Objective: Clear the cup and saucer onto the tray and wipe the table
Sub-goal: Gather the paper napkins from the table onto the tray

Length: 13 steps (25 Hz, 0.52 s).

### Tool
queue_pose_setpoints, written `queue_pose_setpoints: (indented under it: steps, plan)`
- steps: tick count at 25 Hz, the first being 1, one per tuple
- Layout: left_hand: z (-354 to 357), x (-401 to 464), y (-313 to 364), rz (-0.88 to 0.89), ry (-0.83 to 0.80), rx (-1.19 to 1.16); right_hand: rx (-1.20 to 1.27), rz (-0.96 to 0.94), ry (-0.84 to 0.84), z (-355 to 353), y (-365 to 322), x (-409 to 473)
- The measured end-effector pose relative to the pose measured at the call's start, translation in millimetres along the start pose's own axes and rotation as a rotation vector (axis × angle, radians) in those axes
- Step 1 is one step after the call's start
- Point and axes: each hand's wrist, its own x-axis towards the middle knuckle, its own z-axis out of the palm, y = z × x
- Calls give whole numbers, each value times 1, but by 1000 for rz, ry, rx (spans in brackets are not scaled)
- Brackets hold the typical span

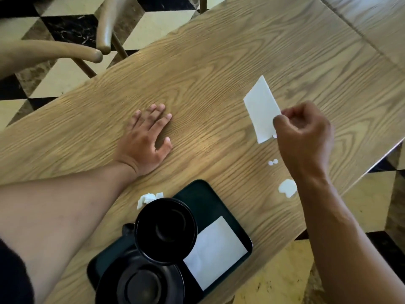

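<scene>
A dark green tray [223, 207] lies at the near edge of the wooden table [219, 62]. On it stand a black cup [165, 230] and, nearer to me, a black saucer [140, 284], with a flat white napkin [215, 251] beside them. My left hand [145, 141] rests flat on the table with fingers spread, holding nothing. My right hand [304, 137] pinches a folded white napkin [260, 108] by one edge, lifted just above the tabletop.
A crumpled white tissue [149, 198] lies left of the tray. Small white scraps [273, 162] and a larger white blob [287, 187] lie on the table under my right forearm. Wooden chair arms [103, 25] stand at the far left over a checkered floor.
</scene>
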Motion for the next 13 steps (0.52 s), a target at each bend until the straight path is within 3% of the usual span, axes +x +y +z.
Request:
queue_pose_setpoints:
  steps: [3,6,10,13]
  plan:
    - [-1,0,1,-11,-25,-4,277,-88,-147,-40,3,-27]
    - [-3,-1,2,-15,-30,3,483,-103,-498,-69,7,-52]
    - [-2,1,1,-21,-34,0,720,268,-952,-75,20,-85]
    - [-1,0,1,-23,-21,3,752,449,-1036,-72,27,-115]
